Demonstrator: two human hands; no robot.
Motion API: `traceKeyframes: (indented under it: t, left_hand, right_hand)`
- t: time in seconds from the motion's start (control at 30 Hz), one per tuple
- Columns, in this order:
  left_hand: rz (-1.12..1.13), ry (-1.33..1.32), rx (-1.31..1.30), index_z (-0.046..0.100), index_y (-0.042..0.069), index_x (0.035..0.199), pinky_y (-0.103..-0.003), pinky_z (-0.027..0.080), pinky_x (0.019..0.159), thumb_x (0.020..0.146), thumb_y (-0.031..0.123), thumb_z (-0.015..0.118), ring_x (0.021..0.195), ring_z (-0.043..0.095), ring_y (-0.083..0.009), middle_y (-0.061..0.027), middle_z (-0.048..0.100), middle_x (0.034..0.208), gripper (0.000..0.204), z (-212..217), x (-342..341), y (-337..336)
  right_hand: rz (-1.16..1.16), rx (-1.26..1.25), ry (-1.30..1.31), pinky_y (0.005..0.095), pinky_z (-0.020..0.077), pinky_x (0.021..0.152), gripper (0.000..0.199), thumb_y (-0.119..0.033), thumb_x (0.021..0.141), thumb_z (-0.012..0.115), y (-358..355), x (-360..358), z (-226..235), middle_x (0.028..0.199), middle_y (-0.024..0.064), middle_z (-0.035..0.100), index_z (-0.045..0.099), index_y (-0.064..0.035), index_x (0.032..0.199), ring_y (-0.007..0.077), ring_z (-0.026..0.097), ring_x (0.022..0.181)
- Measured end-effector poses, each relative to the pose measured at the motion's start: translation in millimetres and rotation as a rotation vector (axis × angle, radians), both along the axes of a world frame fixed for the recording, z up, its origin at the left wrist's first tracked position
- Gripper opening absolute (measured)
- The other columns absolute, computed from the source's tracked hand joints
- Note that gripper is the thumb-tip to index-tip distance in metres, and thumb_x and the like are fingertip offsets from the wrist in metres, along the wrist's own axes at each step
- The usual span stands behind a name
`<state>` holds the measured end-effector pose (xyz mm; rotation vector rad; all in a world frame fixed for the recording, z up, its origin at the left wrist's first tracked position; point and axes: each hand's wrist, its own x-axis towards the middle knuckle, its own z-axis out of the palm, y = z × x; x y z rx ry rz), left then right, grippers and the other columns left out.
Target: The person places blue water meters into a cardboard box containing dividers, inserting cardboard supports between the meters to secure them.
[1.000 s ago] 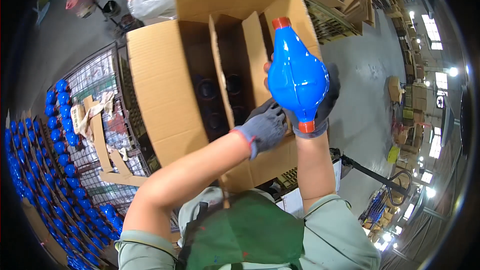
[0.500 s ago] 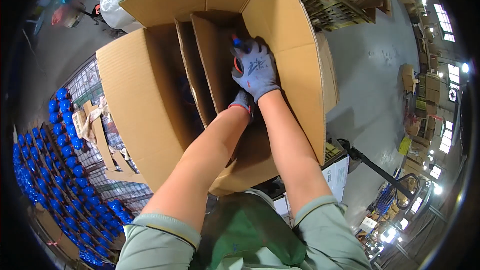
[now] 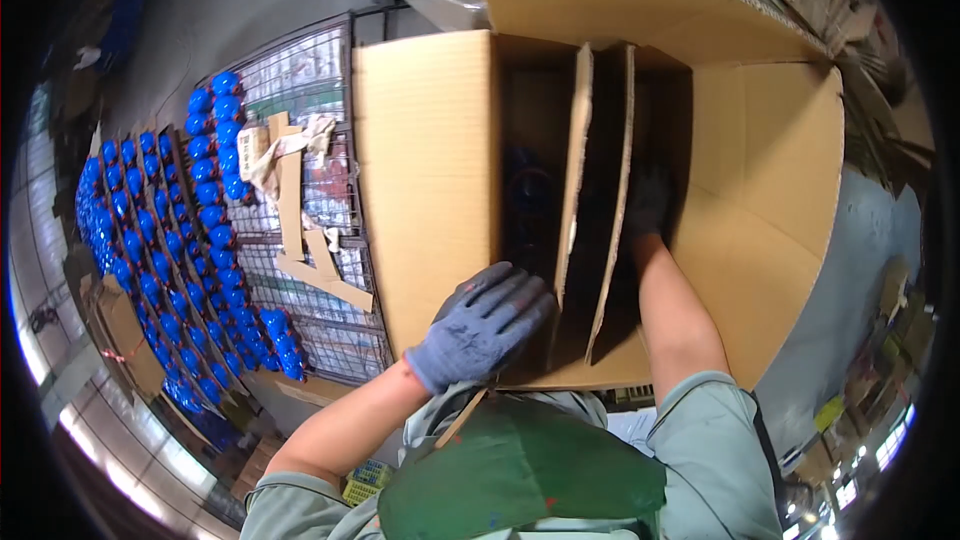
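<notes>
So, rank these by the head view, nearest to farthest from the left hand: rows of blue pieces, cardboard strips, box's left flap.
1. Box's left flap: the left hand overlaps its near end in view.
2. Cardboard strips: to the left, on the wire mesh.
3. Rows of blue pieces: farther left, beyond the strips.

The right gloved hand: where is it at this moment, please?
In the head view, the right hand is right of centre, in shadow inside the cardboard box, between its right wall and the right-hand divider.
</notes>
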<state>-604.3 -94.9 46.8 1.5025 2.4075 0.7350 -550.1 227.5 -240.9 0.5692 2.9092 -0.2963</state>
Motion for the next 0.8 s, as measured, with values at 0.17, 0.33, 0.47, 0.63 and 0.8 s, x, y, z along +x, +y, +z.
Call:
traceKeyframes:
  t: [0.17,0.33,0.47,0.63,0.8]
  left_hand:
    - [-0.028,-0.107,0.239,0.069,0.013,0.114,-0.052,0.039,0.105,0.068,0.025,0.063,0.115,0.058,-0.0268,-0.0062,0.065,0.116,0.047,-29.6,-1.8,-4.8]
    - [-0.026,-0.118,0.261,0.068,0.013,0.116,-0.053,0.039,0.105,0.065,0.029,0.065,0.115,0.057,-0.0277,-0.0062,0.065,0.115,0.054,-23.3,-4.8,-15.6]
    - [-0.228,-0.215,0.233,0.066,0.013,0.118,-0.053,0.038,0.107,0.071,0.030,0.068,0.111,0.057,-0.0284,-0.0069,0.063,0.120,0.050,-14.8,-17.0,-12.7]
    - [-0.135,-0.089,0.907,0.064,0.005,0.115,-0.046,0.050,0.088,0.071,-0.002,0.056,0.098,0.063,-0.0342,-0.0152,0.066,0.110,0.045,50.8,-200.3,23.4]
    - [0.211,-0.192,0.627,0.064,-0.001,0.110,-0.041,0.052,0.086,0.087,0.007,0.058,0.102,0.066,-0.0346,-0.0271,0.066,0.105,0.025,90.8,-399.2,116.9]
  right_hand:
    - [-0.021,-0.062,-0.020,0.0534,0.0377,0.107,0.052,-0.027,0.087,0.056,1.8,-12.8,3.1,0.143,0.0286,0.044,0.055,-0.0064,0.135,0.0465,0.043,0.129]
    - [-0.056,-0.085,-0.134,0.0495,0.0369,0.109,0.055,-0.034,0.089,0.055,-20.8,-35.2,60.8,0.143,0.0284,0.044,0.053,-0.0051,0.136,0.0458,0.042,0.130]
    - [-0.169,-0.177,-0.065,0.0462,0.0423,0.105,0.045,-0.028,0.093,0.051,8.6,50.4,51.4,0.134,0.0260,0.053,0.056,-0.0006,0.128,0.0440,0.050,0.122]
    - [-0.308,-0.047,0.128,0.0514,0.0447,0.097,0.039,-0.023,0.087,0.062,-119.6,65.0,278.1,0.122,0.0249,0.058,0.060,-0.0038,0.121,0.0431,0.054,0.112]
    - [-0.326,0.051,-0.015,0.0522,0.0424,0.095,0.035,-0.025,0.081,0.065,-203.4,105.3,290.0,0.102,0.0170,0.064,0.064,-0.0044,0.109,0.0381,0.058,0.099]
